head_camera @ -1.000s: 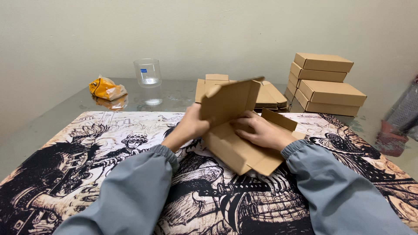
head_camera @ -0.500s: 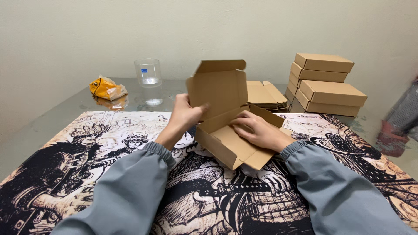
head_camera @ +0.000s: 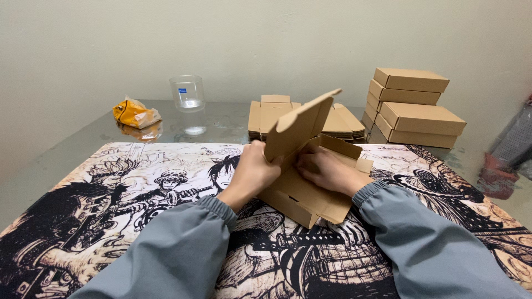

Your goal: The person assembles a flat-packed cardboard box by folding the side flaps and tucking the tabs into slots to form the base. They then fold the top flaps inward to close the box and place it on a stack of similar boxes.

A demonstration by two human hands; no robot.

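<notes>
Now both hands work a half-folded brown cardboard box (head_camera: 307, 188): left hand (head_camera: 254, 173) pinches its raised lid, right hand (head_camera: 328, 170) presses fingers inside.

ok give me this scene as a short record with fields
left hand: grips the raised lid flap of the cardboard box
right hand: inside the box, pressing its base
surface: illustrated mat on a glass table
behind: flat box blanks, stack of closed boxes
far left: clear glass, yellow packet

Brown cardboard box (head_camera: 302, 191); black-and-white comic-print mat (head_camera: 111, 210); yellow wrapper (head_camera: 134, 113).
</notes>
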